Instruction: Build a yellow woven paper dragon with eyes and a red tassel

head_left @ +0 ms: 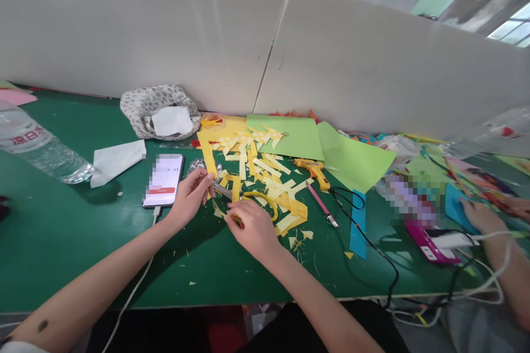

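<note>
My left hand (pixel 191 194) pinches the lower end of a yellow paper strip (pixel 208 155), which stands up from the fingertips. Beside it, my right hand (pixel 253 228) is closed at the yellow-handled scissors (pixel 271 205), its fingers hiding part of the handles. The metal blades point left toward my left fingertips. Between and beyond the hands lie many cut yellow and pale strips (pixel 271 171), some overlapping. A woven yellow-and-white paper braid (pixel 248 138) rests behind them on coloured sheets.
A phone (pixel 164 179) with a charging cable, a water bottle (pixel 39 143) and a cloth pouch (pixel 159 94) are on the left. To the right are a yellow glue gun (pixel 312 171), a pink cutter knife (pixel 322 205), green paper (pixel 356 157) and a co-worker's hand (pixel 482 215).
</note>
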### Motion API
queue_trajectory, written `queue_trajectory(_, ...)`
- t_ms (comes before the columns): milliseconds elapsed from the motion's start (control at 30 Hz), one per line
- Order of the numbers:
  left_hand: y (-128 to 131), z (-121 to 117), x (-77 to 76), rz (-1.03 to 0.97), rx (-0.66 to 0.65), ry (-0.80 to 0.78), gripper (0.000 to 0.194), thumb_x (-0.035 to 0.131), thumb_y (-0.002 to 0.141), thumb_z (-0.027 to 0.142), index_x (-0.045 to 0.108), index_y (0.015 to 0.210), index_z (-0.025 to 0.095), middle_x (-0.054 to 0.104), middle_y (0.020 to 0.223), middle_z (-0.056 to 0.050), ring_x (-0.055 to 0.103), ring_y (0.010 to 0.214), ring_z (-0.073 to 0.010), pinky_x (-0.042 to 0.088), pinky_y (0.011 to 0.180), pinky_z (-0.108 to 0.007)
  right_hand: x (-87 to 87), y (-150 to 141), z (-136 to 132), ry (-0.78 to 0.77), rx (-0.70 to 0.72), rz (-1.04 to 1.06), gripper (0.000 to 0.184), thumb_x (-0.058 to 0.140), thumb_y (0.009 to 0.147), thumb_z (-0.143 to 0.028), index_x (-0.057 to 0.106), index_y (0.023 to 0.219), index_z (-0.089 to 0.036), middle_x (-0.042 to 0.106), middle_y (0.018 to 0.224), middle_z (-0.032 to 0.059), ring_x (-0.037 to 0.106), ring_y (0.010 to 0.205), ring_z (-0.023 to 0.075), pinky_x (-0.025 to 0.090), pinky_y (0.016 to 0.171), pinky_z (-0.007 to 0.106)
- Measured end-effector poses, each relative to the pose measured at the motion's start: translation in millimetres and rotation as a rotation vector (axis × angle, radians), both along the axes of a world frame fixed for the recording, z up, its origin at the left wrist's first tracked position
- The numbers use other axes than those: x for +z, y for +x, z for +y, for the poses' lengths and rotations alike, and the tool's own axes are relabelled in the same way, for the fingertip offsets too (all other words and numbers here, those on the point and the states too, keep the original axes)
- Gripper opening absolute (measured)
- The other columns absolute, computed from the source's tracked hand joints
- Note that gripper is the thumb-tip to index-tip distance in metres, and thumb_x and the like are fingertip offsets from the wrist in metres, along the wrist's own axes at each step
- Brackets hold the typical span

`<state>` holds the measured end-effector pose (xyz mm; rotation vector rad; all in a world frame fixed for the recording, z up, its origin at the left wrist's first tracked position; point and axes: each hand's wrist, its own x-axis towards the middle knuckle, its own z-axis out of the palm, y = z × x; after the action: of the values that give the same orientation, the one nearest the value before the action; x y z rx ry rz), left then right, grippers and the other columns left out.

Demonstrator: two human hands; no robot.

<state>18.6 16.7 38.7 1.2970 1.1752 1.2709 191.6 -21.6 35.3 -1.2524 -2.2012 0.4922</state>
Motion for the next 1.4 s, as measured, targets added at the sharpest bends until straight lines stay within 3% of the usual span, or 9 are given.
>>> queue_trajectory(100,-1.9,1.0,-2.0,0.010,0.015,0.040,0.023,0.052,0.086,0.039,0.048,0.076,0.019,0.054,0.052,0.006,0.041,0.040,-0.0070,0.031,0.042,-0.020,3.3,-0.4,-1.0,0.061,0.090,0.007,0.013,0.052,0.086,-0.023,0.062,0.078,-0.022,0.070,0.103,0.0049,0.063,0.096,0.0184,0.048,0.088,0.035)
queue_trajectory(267,-1.8,-3.8,-7.9,0.229,-0.045,0.125,0.024,0.048,0.088,0.039,0.050,0.074,0.019,0.057,0.058,0.003,0.052,0.052,-0.0115,0.039,0.050,-0.022,10.5,18.2,18.3,0.019,-0.031,-0.093,0.012,0.055,0.084,-0.028,0.060,0.074,-0.023,0.063,0.117,0.0063,0.057,0.110,0.0243,0.046,0.092,0.045)
queue_trajectory(367,-1.7,-11.1,-13.1,0.486,-0.152,0.207,0.024,0.043,0.090,0.037,0.054,0.077,0.020,0.063,0.067,0.000,0.057,0.059,-0.0134,0.042,0.054,-0.023,8.9,27.7,24.0,-0.065,-0.027,-0.161,0.012,0.053,0.085,-0.028,0.059,0.075,-0.022,0.062,0.118,0.0072,0.056,0.111,0.0256,0.046,0.090,0.045)
queue_trajectory(500,-4.9,-21.3,-20.1,0.839,-0.372,0.480,0.024,0.039,0.092,0.032,0.058,0.084,0.019,0.065,0.075,-0.003,0.060,0.066,-0.0160,0.046,0.060,-0.027,4.2,31.7,19.8,-0.009,-0.013,-0.229,0.011,0.050,0.086,-0.025,0.059,0.081,-0.022,0.064,0.111,0.0091,0.058,0.106,0.0248,0.047,0.089,0.044)
queue_trajectory(633,-8.5,-25.0,-23.7,0.900,-0.512,0.662,0.026,0.035,0.093,0.028,0.060,0.092,0.020,0.068,0.085,-0.007,0.064,0.080,-0.0182,0.051,0.073,-0.030,6.2,37.1,13.5,0.027,0.028,-0.252,0.011,0.050,0.086,-0.027,0.059,0.081,-0.023,0.065,0.107,0.0067,0.059,0.104,0.0237,0.046,0.090,0.043)
queue_trajectory(800,-14.7,-17.7,-24.2,0.954,-0.426,0.624,0.026,0.033,0.094,0.025,0.058,0.099,0.019,0.067,0.103,-0.009,0.062,0.098,-0.0208,0.052,0.083,-0.036,7.6,45.8,12.3,-0.046,-0.012,-0.209,0.017,0.050,0.087,-0.035,0.057,0.077,-0.022,0.063,0.113,0.0072,0.057,0.108,0.0235,0.046,0.089,0.040)
queue_trajectory(933,-20.1,-12.3,-24.5,1.039,-0.399,0.555,0.027,0.033,0.094,0.025,0.058,0.098,0.017,0.064,0.111,-0.011,0.062,0.099,-0.0220,0.053,0.082,-0.038,-1.8,48.3,17.7,-0.030,-0.004,-0.178,0.018,0.050,0.088,-0.031,0.054,0.073,-0.022,0.064,0.100,0.0067,0.056,0.103,0.0222,0.046,0.086,0.038)
queue_trajectory(1200,-25.7,-7.8,-26.1,1.073,-0.287,0.510,0.026,0.033,0.094,0.028,0.057,0.092,0.018,0.065,0.106,-0.009,0.061,0.098,-0.0220,0.052,0.081,-0.038,-8.3,48.4,22.6,0.052,-0.039,-0.095,0.015,0.051,0.087,-0.029,0.052,0.073,-0.023,0.057,0.090,0.0049,0.052,0.092,0.0203,0.045,0.082,0.038)
queue_trajectory(1400,-29.8,-7.3,-20.2,1.146,-0.092,0.432,0.028,0.034,0.093,0.033,0.057,0.091,0.018,0.066,0.089,-0.008,0.060,0.081,-0.0227,0.046,0.063,-0.032,-9.4,55.6,22.3,0.005,-0.171,-0.074,0.017,0.053,0.086,-0.032,0.051,0.071,-0.023,0.057,0.086,0.0051,0.051,0.092,0.0226,0.045,0.081,0.040)
